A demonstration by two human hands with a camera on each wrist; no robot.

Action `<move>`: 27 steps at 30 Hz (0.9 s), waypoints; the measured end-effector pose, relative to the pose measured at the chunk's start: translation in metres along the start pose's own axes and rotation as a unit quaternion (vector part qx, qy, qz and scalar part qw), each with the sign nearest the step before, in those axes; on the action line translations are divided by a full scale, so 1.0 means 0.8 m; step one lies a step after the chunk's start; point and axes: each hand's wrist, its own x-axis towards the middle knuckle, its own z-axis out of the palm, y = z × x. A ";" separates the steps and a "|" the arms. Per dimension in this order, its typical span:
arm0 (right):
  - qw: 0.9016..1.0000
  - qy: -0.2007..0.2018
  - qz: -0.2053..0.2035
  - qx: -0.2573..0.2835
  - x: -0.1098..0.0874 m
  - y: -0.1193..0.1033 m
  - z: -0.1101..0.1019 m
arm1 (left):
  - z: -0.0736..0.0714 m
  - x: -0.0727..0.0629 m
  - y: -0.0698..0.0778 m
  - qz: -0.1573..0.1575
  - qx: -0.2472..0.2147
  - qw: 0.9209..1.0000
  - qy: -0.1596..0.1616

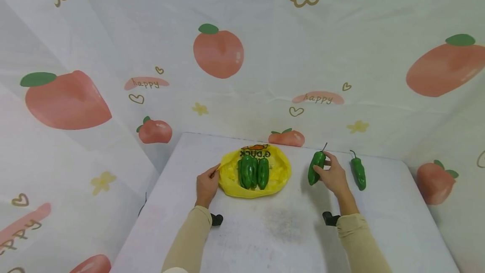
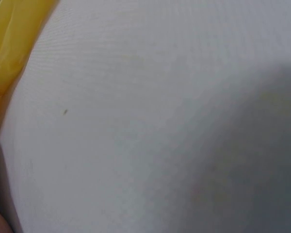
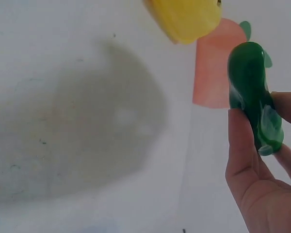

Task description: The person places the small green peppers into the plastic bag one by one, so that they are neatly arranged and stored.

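Observation:
A yellow plastic bag (image 1: 280,176) lies spread open on the table, its rim rolled out around several green peppers (image 1: 248,172). My left hand (image 1: 206,185) pinches the bag's left edge; the left wrist view catches only a strip of the yellow bag (image 2: 7,43) and a sliver of fingers. To the right of the bag, my right hand (image 1: 332,175) holds a green pepper (image 1: 315,168) above the table, stem up. The right wrist view shows that pepper (image 3: 247,73) between thumb and fingers. One more green pepper (image 1: 358,173) lies right of this hand.
The white table (image 1: 261,239) meets a printed cloth backdrop (image 1: 257,108) at its back edge. Cloth also hangs at the left and right sides. A dark thin cord (image 1: 142,204) shows at the table's left edge.

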 end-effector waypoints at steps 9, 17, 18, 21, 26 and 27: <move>0.999 -0.006 -0.027 0.019 -0.003 -0.013 0.009 | 0.001 0.002 -0.004 0.007 -0.005 1.000 -0.002; 0.999 -0.009 -0.038 0.017 -0.009 -0.020 0.020 | 0.002 0.004 -0.005 0.012 0.000 1.000 -0.004; 0.999 -0.010 -0.039 0.017 -0.010 -0.021 0.022 | 0.002 0.004 -0.004 0.011 0.000 1.000 -0.005; 0.999 -0.018 -0.045 0.015 -0.014 -0.023 0.026 | 0.002 0.004 -0.003 0.003 0.001 1.000 -0.009; 0.998 -0.030 -0.052 0.012 -0.020 -0.029 0.034 | 0.003 0.005 -0.004 -0.012 0.000 1.000 -0.012; 0.998 -0.031 -0.054 0.013 -0.021 -0.031 0.035 | 0.003 0.005 -0.004 -0.012 0.001 1.000 -0.013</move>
